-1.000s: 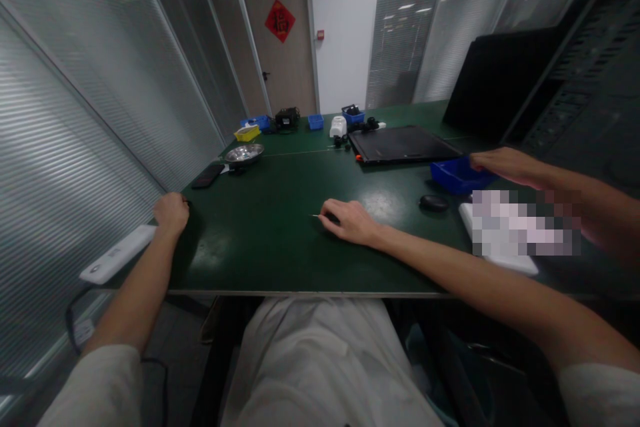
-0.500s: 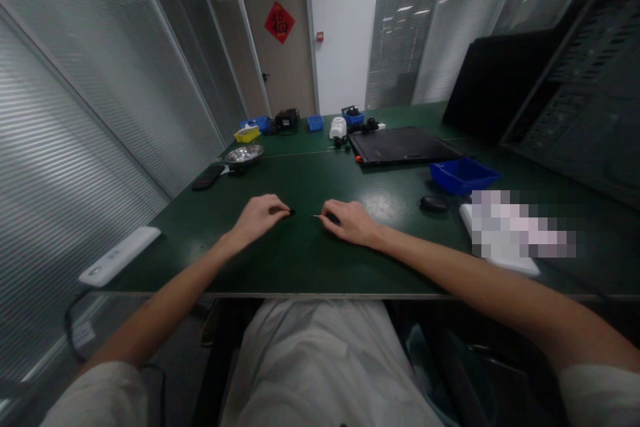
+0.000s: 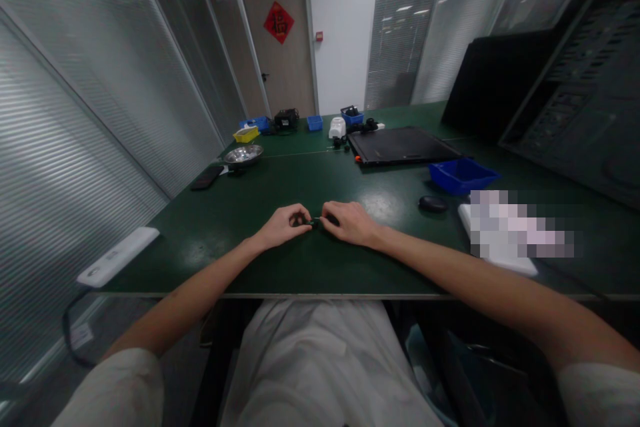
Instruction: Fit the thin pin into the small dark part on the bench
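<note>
Over the front middle of the green table (image 3: 270, 273), my two hands nearly meet. My left hand (image 3: 285, 226) is pinched on a small dark piece (image 3: 313, 223), too tiny to name. Its thumb and forefinger form a ring. My right hand (image 3: 353, 223) rests on the tabletop, fingers curled in a pinch around a thin pale pin-like piece (image 3: 317, 218) that points left. The tip of this thin piece is at the dark piece; whether they are joined I cannot tell.
To the right are a black mouse (image 3: 433, 204), a blue tray (image 3: 463, 177) and a flat black panel (image 3: 405, 145). A metal bowl (image 3: 244, 155) and a phone (image 3: 207, 178) lie at the left. A white power strip (image 3: 119, 256) sits at the left edge.
My left hand has come from the table's left side to my right hand, bringing the small dark piece. Another person's hand has left the blue tray. My right hand stays in place.
</note>
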Tool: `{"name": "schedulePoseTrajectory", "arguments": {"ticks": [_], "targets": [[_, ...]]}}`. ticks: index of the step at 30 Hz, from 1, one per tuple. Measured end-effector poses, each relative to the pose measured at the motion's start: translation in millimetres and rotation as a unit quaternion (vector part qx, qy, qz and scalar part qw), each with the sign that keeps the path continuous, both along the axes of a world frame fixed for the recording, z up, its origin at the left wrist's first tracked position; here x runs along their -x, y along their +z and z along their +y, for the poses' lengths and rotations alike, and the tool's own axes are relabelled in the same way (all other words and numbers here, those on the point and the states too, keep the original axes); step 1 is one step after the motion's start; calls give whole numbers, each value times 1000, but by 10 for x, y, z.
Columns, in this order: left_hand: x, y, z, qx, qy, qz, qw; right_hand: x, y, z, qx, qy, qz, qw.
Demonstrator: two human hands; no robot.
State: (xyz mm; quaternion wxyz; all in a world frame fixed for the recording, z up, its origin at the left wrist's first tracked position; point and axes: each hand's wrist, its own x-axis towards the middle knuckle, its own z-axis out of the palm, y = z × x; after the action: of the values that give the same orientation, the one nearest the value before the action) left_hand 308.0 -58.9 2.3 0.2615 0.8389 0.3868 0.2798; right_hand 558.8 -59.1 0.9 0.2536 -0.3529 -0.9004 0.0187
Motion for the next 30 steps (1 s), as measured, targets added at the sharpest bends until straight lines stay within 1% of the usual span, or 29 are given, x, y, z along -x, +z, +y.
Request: {"name": "schedulePoseTrajectory", "arguments": {"ticks": [2,7,10,13,19,24,30], "targets": [[3,-16,0,8,11,9,1000,1,0,-5,3,3,-3,1000],[37,-21,3,-11,24,14,1000,-4,25,-23,9,-2,-6,1000],[62,-24,20,-6,30,13,999,-4,32,-29,11,-2,-14,1000],[71,-30,30,-3,23,12,1000,-1,30,-30,7,0,-31,999],[56,-12,8,-25,12,11,1000,8,43,-38,3,5,-44,999],[45,25,-18,-30,3,8,999,7,38,-39,0,3,-44,999],[57,38,-27,-21,0,-8,1000,5,30,-45,0,16,-37,999]]}}
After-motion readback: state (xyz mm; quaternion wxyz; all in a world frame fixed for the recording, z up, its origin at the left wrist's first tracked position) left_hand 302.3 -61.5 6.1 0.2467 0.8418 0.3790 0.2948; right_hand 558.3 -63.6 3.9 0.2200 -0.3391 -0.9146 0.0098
